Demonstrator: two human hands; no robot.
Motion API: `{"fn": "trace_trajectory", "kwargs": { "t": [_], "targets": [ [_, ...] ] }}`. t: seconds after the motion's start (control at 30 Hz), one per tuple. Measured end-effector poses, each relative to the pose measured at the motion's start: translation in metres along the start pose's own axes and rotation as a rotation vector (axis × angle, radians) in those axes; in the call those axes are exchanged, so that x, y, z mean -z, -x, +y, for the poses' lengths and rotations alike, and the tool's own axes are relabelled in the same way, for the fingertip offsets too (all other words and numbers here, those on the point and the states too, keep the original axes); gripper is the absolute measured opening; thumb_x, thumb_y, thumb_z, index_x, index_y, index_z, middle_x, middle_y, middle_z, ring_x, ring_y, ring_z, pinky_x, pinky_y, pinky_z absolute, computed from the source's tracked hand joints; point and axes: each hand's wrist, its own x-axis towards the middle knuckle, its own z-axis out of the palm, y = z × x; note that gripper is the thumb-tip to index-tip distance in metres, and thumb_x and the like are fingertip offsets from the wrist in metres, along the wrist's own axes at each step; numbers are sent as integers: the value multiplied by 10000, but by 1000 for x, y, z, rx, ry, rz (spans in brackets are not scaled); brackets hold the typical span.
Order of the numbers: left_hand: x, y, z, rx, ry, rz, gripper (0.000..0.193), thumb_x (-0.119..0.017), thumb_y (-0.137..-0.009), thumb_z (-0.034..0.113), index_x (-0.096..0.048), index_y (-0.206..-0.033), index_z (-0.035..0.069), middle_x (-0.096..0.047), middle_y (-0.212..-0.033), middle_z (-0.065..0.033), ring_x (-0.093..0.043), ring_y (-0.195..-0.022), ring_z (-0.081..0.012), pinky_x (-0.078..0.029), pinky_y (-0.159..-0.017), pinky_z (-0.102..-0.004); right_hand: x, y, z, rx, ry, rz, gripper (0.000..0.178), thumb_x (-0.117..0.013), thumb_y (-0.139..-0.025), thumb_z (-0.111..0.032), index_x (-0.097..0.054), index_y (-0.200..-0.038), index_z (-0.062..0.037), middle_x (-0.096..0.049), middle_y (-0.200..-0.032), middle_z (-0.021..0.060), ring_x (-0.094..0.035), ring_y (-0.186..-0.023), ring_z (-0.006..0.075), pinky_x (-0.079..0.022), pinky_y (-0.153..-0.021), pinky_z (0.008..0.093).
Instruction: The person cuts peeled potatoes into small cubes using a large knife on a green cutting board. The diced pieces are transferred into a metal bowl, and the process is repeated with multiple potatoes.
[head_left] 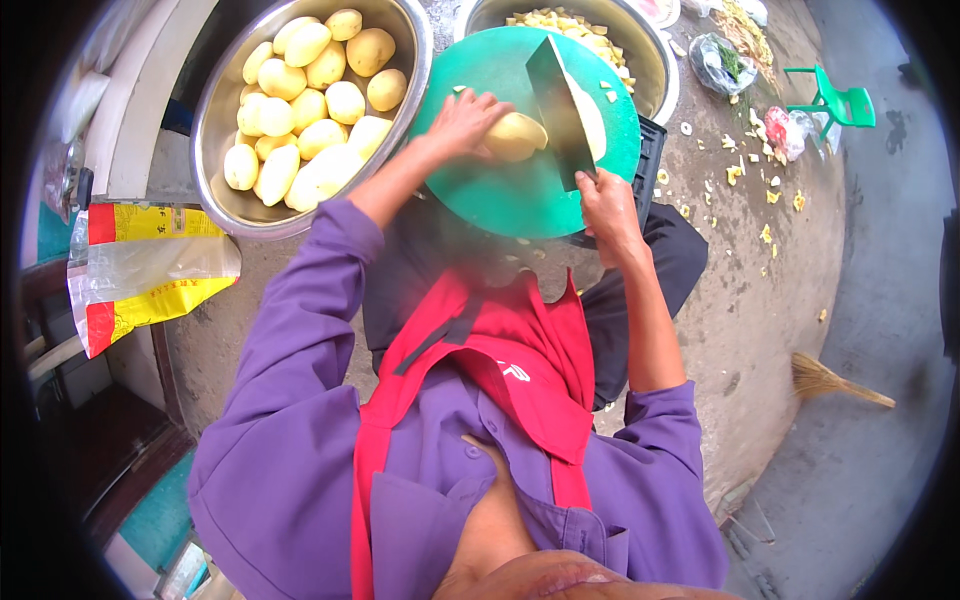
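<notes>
A peeled potato [516,137] lies on the round green cutting board [470,190], its near end under the fingers of my left hand [463,125], which steadies it from the left. My right hand [608,205] is closed round the handle of a cleaver [558,108]. The wide dark blade stands on the board just right of the potato, with a small gap between them. Against the blade's right side rests a pale cut potato piece [588,118]. A few small bits lie near the board's upper right edge.
A large metal basin [425,60] of peeled potatoes stands left, and another metal basin [668,75] with potato chunks sits behind the board. Peelings [735,172] litter the floor at right, near a green stool [845,105] and a straw broom [830,382]. A yellow-red plastic bag [150,265] hangs left.
</notes>
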Motion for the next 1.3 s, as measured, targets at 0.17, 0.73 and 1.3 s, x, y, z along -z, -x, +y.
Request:
{"fn": "trace_trajectory", "kwargs": {
  "t": [0.17, 0.73, 1.3],
  "targets": [
    [-24, 27, 26, 217, 120, 267, 986, -897, -589, 368, -429, -1437, 184, -508, -1334, -76, -461, -1196, -324, -386, -960, -499, -8, -25, -3, 197, 305, 99, 285, -549, -945, -224, -650, -941, 42, -659, -739, 268, -666, -665, 422, -523, -615, 515],
    [-21, 41, 0, 58, 98, 243, 886, -857, -657, 327, -444, -1407, 98, -524, -1299, -132, -493, -1157, -336, -419, -971, -440, -18, -43, -20, 273, 344, 111, 294, -559, -935, -226, -662, -872, 42, -645, -815, 304, -646, -787, 473, -503, -718, 535],
    [-20, 36, -4, 60, 129, 209, 909, -849, -674, 356, -404, -1398, 36, -499, -1312, -153, -476, -1162, -355, -418, -972, -455, -22, -58, -24, 256, 363, 21, 334, -563, -937, -245, -686, -879, 60, -634, -789, 323, -654, -769, 467, -511, -710, 517]
  ]
}}
